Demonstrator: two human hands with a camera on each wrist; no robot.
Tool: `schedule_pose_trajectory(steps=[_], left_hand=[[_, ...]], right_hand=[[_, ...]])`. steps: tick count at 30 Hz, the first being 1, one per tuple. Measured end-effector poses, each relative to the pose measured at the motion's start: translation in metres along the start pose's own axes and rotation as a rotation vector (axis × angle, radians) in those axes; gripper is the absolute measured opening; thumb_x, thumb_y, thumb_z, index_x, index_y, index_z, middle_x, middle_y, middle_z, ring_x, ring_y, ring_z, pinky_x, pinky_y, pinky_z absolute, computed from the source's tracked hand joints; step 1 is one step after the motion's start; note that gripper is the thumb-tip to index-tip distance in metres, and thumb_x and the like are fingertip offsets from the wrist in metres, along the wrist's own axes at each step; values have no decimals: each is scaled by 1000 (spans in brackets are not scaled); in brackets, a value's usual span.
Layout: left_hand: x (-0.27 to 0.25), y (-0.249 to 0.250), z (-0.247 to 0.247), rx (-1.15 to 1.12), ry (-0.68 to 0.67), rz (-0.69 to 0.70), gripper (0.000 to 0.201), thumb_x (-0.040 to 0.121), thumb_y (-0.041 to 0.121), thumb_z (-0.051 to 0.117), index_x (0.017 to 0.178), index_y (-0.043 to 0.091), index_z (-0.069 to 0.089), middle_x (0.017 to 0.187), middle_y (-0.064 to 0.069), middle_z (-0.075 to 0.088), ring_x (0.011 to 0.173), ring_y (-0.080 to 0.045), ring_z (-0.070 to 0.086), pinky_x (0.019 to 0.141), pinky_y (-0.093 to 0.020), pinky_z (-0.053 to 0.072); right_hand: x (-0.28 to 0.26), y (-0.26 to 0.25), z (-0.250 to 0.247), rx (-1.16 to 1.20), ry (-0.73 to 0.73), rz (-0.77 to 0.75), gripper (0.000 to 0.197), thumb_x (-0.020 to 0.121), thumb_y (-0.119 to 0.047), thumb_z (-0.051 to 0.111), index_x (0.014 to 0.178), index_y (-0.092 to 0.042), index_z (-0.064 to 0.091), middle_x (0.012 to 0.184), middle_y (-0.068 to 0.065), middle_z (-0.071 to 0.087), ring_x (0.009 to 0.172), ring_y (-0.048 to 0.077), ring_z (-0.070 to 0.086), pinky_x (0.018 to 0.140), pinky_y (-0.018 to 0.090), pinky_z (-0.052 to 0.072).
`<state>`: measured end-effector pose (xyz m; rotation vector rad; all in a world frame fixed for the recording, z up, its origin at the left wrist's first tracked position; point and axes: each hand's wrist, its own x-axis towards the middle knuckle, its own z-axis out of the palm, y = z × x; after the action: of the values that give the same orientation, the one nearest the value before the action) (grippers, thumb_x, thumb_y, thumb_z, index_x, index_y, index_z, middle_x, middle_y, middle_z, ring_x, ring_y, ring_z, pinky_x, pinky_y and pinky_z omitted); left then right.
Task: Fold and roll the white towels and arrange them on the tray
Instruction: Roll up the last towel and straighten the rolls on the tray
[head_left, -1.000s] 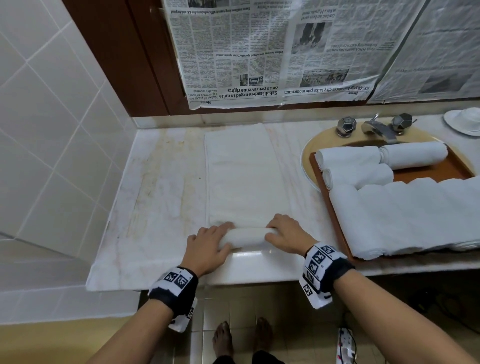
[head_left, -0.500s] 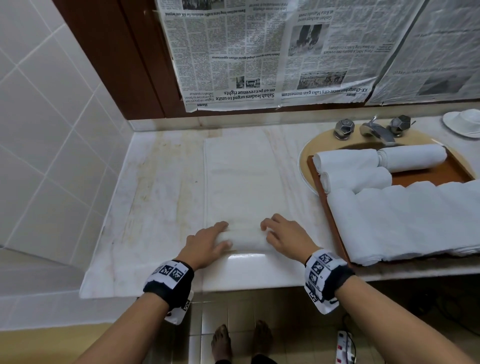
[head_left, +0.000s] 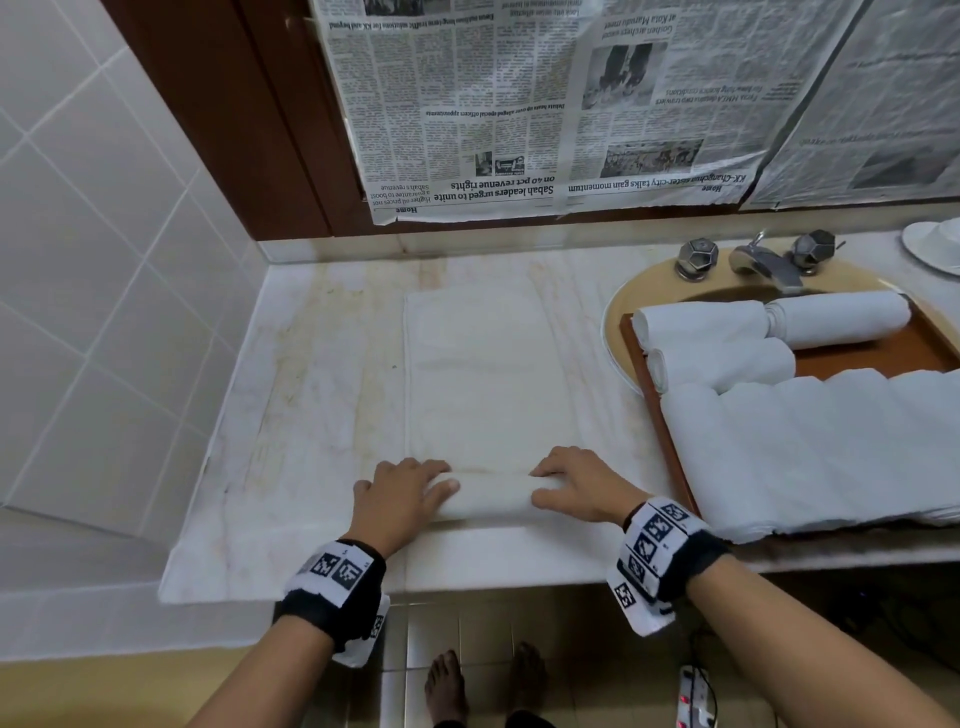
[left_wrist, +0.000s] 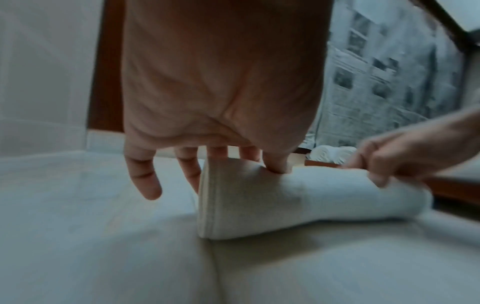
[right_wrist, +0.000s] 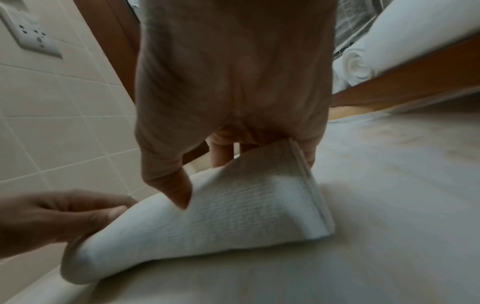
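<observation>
Both hands work the near end of the folded towel (head_left: 491, 384) lying flat on the worktop (head_left: 311, 395): left hand (head_left: 400, 493) and right hand (head_left: 582, 486) curl their fingers over the started roll (head_left: 493, 499), thumbs tucked against its near side. Since 1 second ago the roll has advanced slightly away from the worktop edge. Most of the strip remains flat; the tray (head_left: 883, 356) already carries rolled towels (head_left: 722, 364).
</observation>
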<state>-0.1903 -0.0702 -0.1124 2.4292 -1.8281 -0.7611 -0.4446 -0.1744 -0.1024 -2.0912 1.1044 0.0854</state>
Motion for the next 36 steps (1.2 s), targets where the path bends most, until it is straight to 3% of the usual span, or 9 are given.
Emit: schedule_pose_trajectory(steps=[3, 7, 10, 16, 22, 27, 31, 34, 36], left_hand=[[-9, 13, 0, 116, 166, 84, 34, 104, 47, 36, 131, 39, 55, 138, 12, 45, 126, -19, 41, 98, -42, 34], [-15, 16, 8, 55, 81, 100, 44, 104, 52, 29, 145, 39, 40, 145, 12, 45, 130, -18, 43, 103, -43, 34], [-12, 8, 12, -19, 58, 38, 46, 103, 56, 26, 144, 41, 42, 137, 7, 52, 124, -19, 49, 100, -42, 37], [3, 14, 13, -245, 72, -163, 39, 103, 55, 30, 121, 33, 57, 113, -1, 56, 109, -28, 52, 93, -44, 43], [2, 14, 15, -155, 202, -272, 43, 100, 59, 35, 123, 29, 57, 125, -1, 52, 113, -28, 49, 92, -43, 41], [-8, 9, 25, -59, 391, 140, 45, 94, 59, 42, 126, 32, 60, 129, 7, 55, 120, -20, 48, 95, -44, 41], [-6, -2, 23, -48, 318, 223, 58, 89, 67, 36, 128, 32, 61, 122, 9, 61, 115, -19, 54, 91, -41, 44], [7, -10, 14, -213, 135, 161, 68, 83, 79, 31, 123, 35, 65, 118, 13, 63, 111, -13, 55, 94, -40, 44], [18, -14, 13, -271, 80, 152, 67, 81, 83, 32, 116, 38, 68, 110, 15, 66, 105, -10, 57, 93, -40, 46]], right_hand=[[9, -5, -8, 45, -49, 48, 28, 90, -32, 63, 108, -12, 71, 112, -1, 61, 106, 18, 56, 95, 34, 45], [14, 0, -7, -26, 1, 50, 26, 91, -36, 55, 112, -26, 65, 110, -7, 67, 99, 15, 57, 96, 35, 43], [11, 5, 4, -226, 164, -60, 21, 94, -35, 48, 113, -27, 54, 102, -6, 65, 89, 18, 53, 86, 36, 38], [10, 16, 33, -406, 517, -365, 17, 87, -19, 59, 104, -19, 64, 101, -2, 61, 85, 23, 58, 78, 35, 41], [11, 27, 24, -322, 302, -394, 46, 87, -51, 54, 122, -22, 62, 116, -6, 58, 107, 16, 54, 94, 34, 38], [34, 11, -4, -169, 23, -170, 69, 76, -65, 43, 126, -23, 64, 116, -4, 61, 107, 17, 54, 93, 35, 38], [38, 13, -15, 78, -91, -91, 45, 88, -47, 68, 124, -20, 65, 121, -6, 65, 113, 12, 56, 97, 27, 41], [30, 12, -19, 191, -144, -34, 34, 90, -45, 68, 117, -25, 63, 115, -6, 65, 108, 12, 58, 91, 25, 43], [25, 10, -12, 34, -36, -59, 30, 95, -43, 60, 119, -25, 58, 114, -4, 63, 105, 16, 57, 89, 31, 44]])
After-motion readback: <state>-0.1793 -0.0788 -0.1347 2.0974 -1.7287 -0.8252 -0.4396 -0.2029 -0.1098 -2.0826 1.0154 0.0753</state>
